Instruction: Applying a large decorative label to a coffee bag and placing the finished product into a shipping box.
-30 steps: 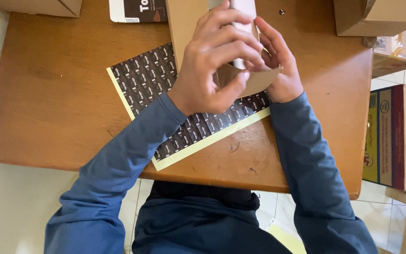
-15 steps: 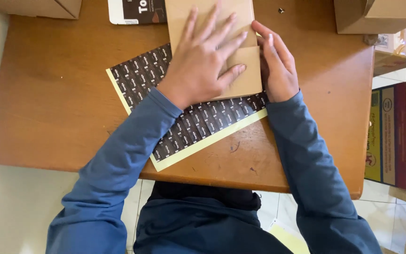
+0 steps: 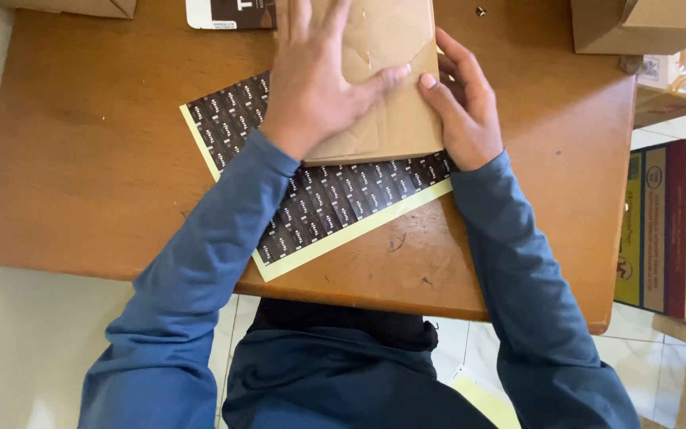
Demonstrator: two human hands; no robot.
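Flat brown cardboard package (image 3: 395, 95), folded flaps up, lying on dark sticker sheet (image 3: 335, 199), table's far side

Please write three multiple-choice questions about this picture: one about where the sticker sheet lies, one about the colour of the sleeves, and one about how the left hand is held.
1. Where is the sticker sheet?
A. Partly under the flat brown package
B. On the floor
C. Inside a box

2. What colour are the sleeves?
A. Red
B. Blue
C. White

3. How is the left hand held?
A. Closed in a fist
B. Lifted above the table
C. Flat, palm down on the package

Answers:
1. A, the package overlaps the sheet's far part on the wooden table.
2. B, both arms are in blue cloth.
3. C, its fingers are spread on the package; the right hand holds the package's edge.
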